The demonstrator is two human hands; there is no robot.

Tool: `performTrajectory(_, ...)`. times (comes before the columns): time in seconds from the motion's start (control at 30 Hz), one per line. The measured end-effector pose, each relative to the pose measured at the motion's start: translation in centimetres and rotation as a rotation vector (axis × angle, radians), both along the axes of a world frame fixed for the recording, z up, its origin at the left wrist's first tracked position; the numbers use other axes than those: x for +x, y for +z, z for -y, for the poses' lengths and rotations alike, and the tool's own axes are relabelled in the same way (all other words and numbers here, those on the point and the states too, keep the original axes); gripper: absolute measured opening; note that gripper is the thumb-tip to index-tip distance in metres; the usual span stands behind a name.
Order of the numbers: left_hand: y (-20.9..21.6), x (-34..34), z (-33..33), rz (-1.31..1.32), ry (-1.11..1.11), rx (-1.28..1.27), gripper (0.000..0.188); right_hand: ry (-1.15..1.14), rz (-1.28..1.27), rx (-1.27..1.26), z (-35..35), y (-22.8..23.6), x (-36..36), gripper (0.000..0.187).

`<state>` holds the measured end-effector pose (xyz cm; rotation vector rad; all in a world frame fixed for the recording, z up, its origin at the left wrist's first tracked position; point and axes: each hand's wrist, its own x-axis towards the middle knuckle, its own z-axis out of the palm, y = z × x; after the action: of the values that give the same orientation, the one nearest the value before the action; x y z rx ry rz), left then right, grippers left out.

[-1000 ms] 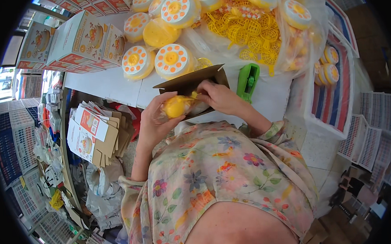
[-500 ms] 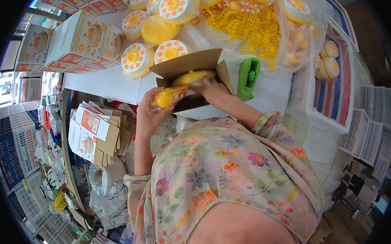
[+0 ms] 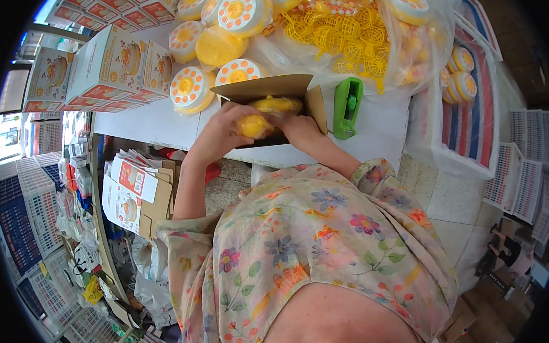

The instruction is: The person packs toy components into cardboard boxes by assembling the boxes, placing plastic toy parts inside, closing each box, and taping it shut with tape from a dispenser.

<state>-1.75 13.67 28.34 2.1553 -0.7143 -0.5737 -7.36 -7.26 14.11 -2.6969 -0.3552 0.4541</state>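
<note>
A brown cardboard box (image 3: 265, 88) stands with its flaps up at the table's near edge. In it lies a yellow rounded toy piece (image 3: 276, 104), partly hidden by the flaps and my hands. My left hand (image 3: 222, 132) is closed round a clear plastic packet with a yellow ball-like piece (image 3: 254, 126), held at the box's opening. Into the box from the right reaches my right hand (image 3: 301, 132), its fingers beside the yellow piece; the fingertips are hidden there. A green tape dispenser (image 3: 348, 109) stands just right of the box.
White-and-yellow round toys with orange dots (image 3: 188, 89) lie behind the box, near a heap of yellow mesh scoops (image 3: 342, 37). Printed cartons (image 3: 107, 65) are stacked at the left. Folded cartons (image 3: 128, 193) stand below the table's left end. A lined crate (image 3: 465, 120) is at the right.
My left hand has moved right and forward with the bagged yellow piece, from beside the box to its opening. My right hand has drawn slightly back and stays in the box.
</note>
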Motion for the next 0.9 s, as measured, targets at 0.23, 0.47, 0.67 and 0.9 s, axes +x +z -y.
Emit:
performTrajectory(0.23,-5.4,-0.6,-0.3,0.357,-0.228,0.274,0.053,0.005,0.037,0.094,0.1,1.2,0.2,0.060)
performTrajectory(0.47,-7.0,-2.1,1.4,0.494,-0.228,0.538,0.027,0.000,-0.021,0.088,0.2,1.7,0.1,0.061)
performTrajectory(0.67,-9.6,-3.0,1.6,0.551,-0.113,0.646,0.014,0.356,0.093,0.519,3.6,8.7,-0.3,0.051)
performTrajectory(0.9,-9.8,-4.2,1.6,0.586,-0.082,0.658,0.016,-0.624,0.004,1.095,18.0,3.3,9.8,0.023)
